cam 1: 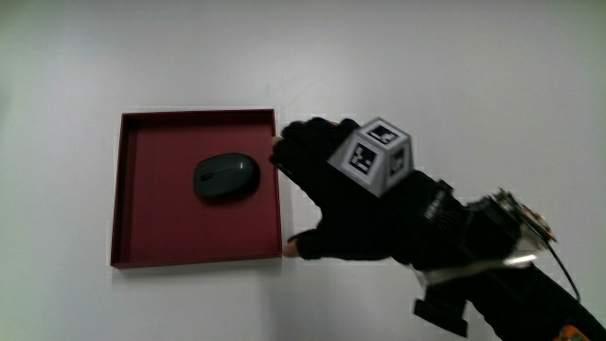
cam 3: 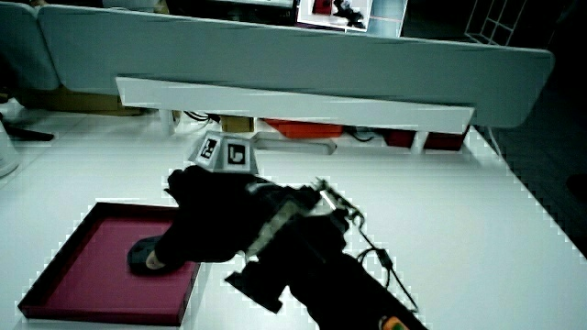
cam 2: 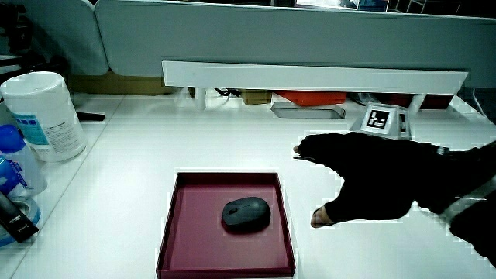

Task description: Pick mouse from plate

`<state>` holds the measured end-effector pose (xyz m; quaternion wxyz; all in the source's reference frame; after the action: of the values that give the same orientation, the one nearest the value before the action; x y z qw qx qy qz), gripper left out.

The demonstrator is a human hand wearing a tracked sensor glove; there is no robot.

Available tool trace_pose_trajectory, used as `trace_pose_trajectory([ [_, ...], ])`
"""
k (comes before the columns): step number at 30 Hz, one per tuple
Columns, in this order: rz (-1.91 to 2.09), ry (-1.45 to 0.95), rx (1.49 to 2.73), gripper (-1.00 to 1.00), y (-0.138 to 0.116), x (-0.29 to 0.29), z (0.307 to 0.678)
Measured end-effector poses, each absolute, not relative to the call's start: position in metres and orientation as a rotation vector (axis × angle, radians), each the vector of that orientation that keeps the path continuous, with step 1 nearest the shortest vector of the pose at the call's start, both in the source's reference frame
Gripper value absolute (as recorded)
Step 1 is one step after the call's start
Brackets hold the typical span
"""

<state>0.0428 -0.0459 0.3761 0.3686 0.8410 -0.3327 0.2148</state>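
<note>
White tabletop, low partition at the table's edge away from me in both side views. Mouse (cam 1: 227,177), dark grey, sits about centre of the dark red square tray (cam 1: 128,189) that serves as the plate, clear of all four walls, nothing touching it.

My hand (cam 1: 350,204) is just beside the tray, at approx 3 o'clock from the mouse in the main view, fingers spread and relaxed, holding nothing. Fingertips (cam 1: 284,152) are at the tray wall, thumb tip near the tray's corner closest to me. Marker cube (cam 1: 371,154) rides on the back of the glove.

Risks as I see them: tray rim sits btwn hand and mouse, so a low reach could catch the wall and shove the tray. Mouse shell looks smooth and rounded; a pinch too high could squirt it out or skid it across the tray floor. Tray prob light, may lift or slide w/ the mouse if fingers drag.

A wipes canister (cam 2: 45,115) stands well apart in a side view, no concern.
</note>
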Motion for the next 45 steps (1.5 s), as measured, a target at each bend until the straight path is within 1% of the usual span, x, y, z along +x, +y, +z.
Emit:
trace_pose_trajectory([
  [1,0.535,-0.841,2.154,0.00,-0.048,0.040,0.382],
  [2,0.534,-0.783,2.189,0.00,-0.051,0.038,0.393],
  [6,0.505,-0.783,2.173,0.00,-0.056,0.019,0.399],
  [9,0.476,-0.771,2.196,0.00,-0.064,0.009,0.409],
  [11,0.478,-0.755,2.162,0.00,-0.068,0.003,0.417],
  [15,0.469,-0.693,2.157,0.00,-0.077,-0.009,0.436],
  [17,0.475,-0.702,2.128,0.00,-0.080,-0.015,0.440],
  [20,0.458,-0.683,2.148,0.00,-0.082,-0.024,0.448],
  [22,0.452,-0.686,2.117,0.00,-0.083,-0.030,0.457],
  [26,0.397,-0.657,2.114,0.00,-0.083,-0.039,0.474],
  [29,0.403,-0.665,2.091,0.00,-0.081,-0.044,0.479],
  [34,0.372,-0.639,2.066,0.00,-0.078,-0.049,0.499],
  [42,0.364,-0.626,2.077,0.00,-0.080,-0.051,0.510],
  [44,0.367,-0.621,2.057,0.00,-0.079,-0.052,0.513],
  [45,0.366,-0.625,2.074,0.00,-0.079,-0.053,0.511],
])
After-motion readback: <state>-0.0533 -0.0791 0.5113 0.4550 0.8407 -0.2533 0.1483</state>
